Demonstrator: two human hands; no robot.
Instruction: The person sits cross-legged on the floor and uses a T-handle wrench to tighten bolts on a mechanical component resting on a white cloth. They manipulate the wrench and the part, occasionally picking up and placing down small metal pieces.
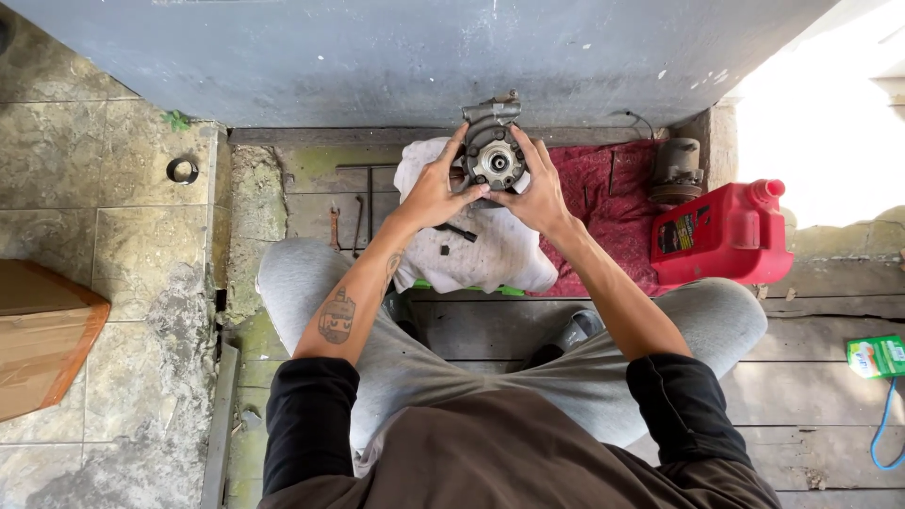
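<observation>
While both forearms reach straight forward from the seated person's spread knees, the left hand cups the left side of a grey metal machine part with fingers curled around its round face, and the right hand grasps the right side, fingers spread along its edge. That part stands upright on a crumpled white cloth, close to the base of a grey wall. A small dark piece lies on the cloth just below the hands. To the right, a dark red cloth carries a second rusty metal part, and a red plastic jug sits just beside it. A green packet lies further right on the weathered wooden planks; stone tiles and a cardboard box lie to the left.
</observation>
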